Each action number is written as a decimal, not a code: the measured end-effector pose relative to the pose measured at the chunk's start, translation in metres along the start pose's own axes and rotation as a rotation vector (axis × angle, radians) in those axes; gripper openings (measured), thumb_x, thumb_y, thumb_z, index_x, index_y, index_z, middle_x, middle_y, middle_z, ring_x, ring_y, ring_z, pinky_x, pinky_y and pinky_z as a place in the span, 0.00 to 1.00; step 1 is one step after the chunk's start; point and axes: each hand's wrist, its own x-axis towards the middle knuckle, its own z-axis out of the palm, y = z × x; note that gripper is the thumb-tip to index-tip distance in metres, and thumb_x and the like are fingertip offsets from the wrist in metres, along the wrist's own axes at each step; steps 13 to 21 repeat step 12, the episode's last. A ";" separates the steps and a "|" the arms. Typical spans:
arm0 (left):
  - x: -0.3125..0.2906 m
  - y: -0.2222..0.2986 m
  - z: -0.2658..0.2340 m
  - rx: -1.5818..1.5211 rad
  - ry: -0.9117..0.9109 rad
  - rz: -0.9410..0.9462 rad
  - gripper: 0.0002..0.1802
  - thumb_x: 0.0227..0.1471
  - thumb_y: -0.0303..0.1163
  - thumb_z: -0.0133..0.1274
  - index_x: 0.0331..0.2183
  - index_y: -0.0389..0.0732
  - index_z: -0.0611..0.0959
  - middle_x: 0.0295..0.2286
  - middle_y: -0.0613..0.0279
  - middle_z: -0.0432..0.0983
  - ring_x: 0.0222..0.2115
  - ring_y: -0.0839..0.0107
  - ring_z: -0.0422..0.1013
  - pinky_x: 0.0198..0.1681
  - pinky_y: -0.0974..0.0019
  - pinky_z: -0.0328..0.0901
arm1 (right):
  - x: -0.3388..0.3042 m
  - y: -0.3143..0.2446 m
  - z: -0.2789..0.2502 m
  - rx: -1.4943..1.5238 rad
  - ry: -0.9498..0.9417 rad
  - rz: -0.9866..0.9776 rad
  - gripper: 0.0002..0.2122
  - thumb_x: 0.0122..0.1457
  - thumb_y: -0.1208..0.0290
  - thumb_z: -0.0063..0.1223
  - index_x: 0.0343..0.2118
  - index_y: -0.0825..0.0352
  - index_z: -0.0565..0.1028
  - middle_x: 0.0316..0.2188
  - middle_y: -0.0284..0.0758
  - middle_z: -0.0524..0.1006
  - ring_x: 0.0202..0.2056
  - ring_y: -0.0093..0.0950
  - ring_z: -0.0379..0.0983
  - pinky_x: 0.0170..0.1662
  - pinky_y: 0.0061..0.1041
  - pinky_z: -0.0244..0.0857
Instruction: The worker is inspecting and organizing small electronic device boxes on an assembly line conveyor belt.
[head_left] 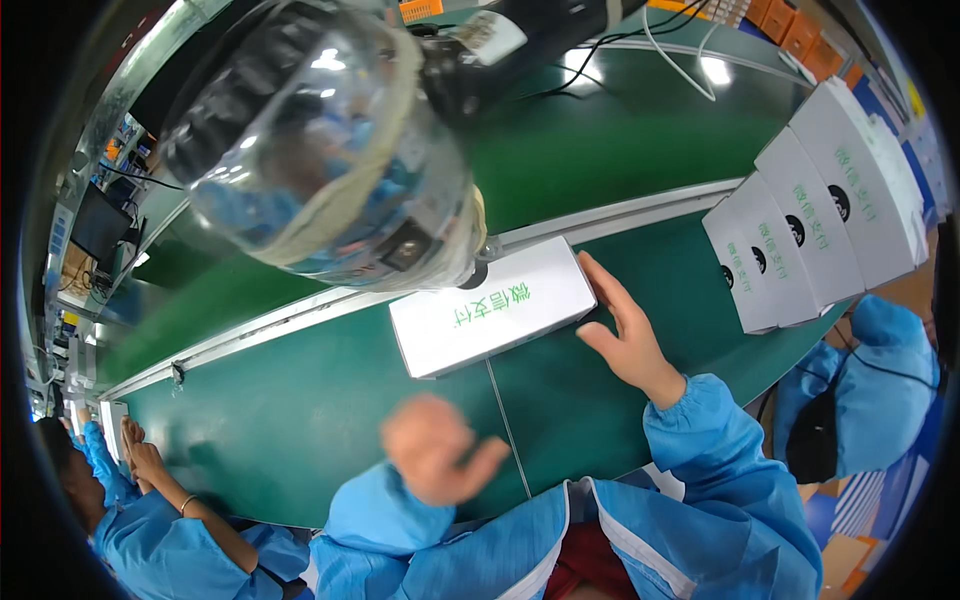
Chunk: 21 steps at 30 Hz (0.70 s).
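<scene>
A long white box [490, 310] with green print and a black round mark lies on the green worktable [620, 410], slightly slanted, below a large clear plastic housing. My right hand [632, 338] has its fingers stretched along the box's right end, thumb apart, seemingly touching its edge. Nearer to me, my left hand [437, 450] is over the table in front of the box, apart from it. It is smeared by motion; its thumb sticks out to the right, and nothing shows in it.
Overhead, the clear housing [330, 150] on a black arm [500, 50] hides part of the back. Several similar white boxes [815, 215] are stacked at the right. A metal rail [330, 305] crosses behind. Co-workers in blue sit at left [190, 540] and right [870, 390].
</scene>
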 end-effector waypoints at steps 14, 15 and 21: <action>-0.023 -0.016 0.013 -0.747 -0.865 -0.356 0.06 0.50 0.29 0.61 0.32 0.40 0.86 0.33 0.60 0.83 0.35 0.64 0.79 0.42 0.61 0.72 | 0.010 -0.004 0.138 0.201 -0.056 -0.161 0.35 0.66 0.62 0.48 0.68 0.74 0.45 0.69 0.48 0.45 0.70 0.41 0.37 0.70 0.35 0.26; -0.023 -0.016 0.013 -0.747 -0.865 -0.356 0.06 0.50 0.29 0.61 0.32 0.40 0.86 0.33 0.60 0.83 0.35 0.64 0.79 0.42 0.61 0.72 | 0.010 -0.004 0.138 0.201 -0.056 -0.161 0.35 0.66 0.62 0.48 0.68 0.74 0.45 0.69 0.48 0.45 0.70 0.41 0.37 0.70 0.35 0.26; -0.023 -0.016 0.013 -0.747 -0.865 -0.356 0.06 0.50 0.29 0.61 0.32 0.40 0.86 0.33 0.60 0.83 0.35 0.64 0.79 0.42 0.61 0.72 | 0.010 -0.004 0.138 0.201 -0.056 -0.161 0.35 0.66 0.62 0.48 0.68 0.74 0.45 0.69 0.48 0.45 0.70 0.41 0.37 0.70 0.35 0.26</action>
